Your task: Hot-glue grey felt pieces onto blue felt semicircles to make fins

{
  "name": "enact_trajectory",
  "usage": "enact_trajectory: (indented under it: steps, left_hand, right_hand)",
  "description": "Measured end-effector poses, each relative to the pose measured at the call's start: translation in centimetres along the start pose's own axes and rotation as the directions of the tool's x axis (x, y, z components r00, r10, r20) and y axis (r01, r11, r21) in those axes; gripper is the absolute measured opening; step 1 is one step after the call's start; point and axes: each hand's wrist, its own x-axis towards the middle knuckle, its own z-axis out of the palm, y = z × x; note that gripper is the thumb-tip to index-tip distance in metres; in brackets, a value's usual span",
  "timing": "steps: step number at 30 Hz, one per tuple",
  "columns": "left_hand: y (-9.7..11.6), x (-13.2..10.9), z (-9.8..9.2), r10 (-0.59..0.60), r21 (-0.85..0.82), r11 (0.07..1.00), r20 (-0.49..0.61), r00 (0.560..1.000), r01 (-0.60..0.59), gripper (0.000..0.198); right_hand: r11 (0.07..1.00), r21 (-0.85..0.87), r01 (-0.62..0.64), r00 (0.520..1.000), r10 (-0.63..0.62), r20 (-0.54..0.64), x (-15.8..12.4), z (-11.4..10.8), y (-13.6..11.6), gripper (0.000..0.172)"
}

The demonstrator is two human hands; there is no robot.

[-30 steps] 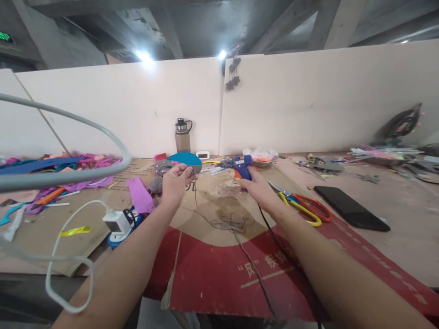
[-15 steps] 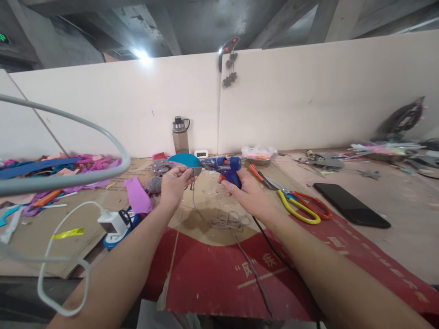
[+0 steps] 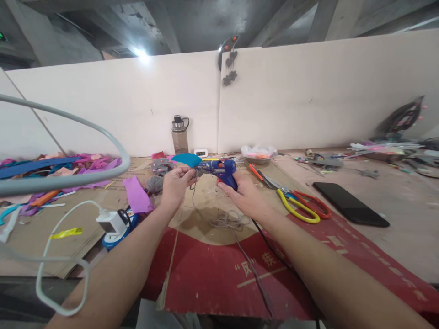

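My right hand (image 3: 243, 194) is wrapped round a blue hot glue gun (image 3: 224, 170), its nozzle pointing left. My left hand (image 3: 177, 183) pinches a small grey piece, mostly hidden by the fingers, close to the nozzle. A strand of grey yarn (image 3: 194, 199) hangs below those fingers and runs to a loose tangle of yarn (image 3: 228, 220) on the cardboard. Just beyond the left fingers shows a teal curved piece (image 3: 186, 159); whether it is held I cannot tell. Behind that hand are a grey piece with pink dots (image 3: 161, 166) and a grey yarn ball (image 3: 155, 184).
Scissors (image 3: 298, 205), a utility knife (image 3: 257, 172) and a black phone (image 3: 350, 204) lie to the right. A charger on a power strip (image 3: 115, 228), a purple felt strip (image 3: 137, 194) and felt scraps (image 3: 41, 167) are left. A bottle (image 3: 179, 137) stands behind. A grey tube (image 3: 113, 141) crosses the left foreground.
The glue gun and my right hand have shifted slightly left and down, with the nozzle now nearer the left fingers. My left hand still pinches the grey piece.
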Motion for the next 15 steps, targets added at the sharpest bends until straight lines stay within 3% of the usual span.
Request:
enact_trajectory:
  steps: [15]
  left_hand:
    - [-0.13,0.14,-0.32,0.011,0.056,0.998,0.001,1.0,-0.011,0.027]
  right_hand:
    - [1.0,-0.026,-0.016,1.0,0.016,0.003,-0.04,-0.12,-0.2,0.035]
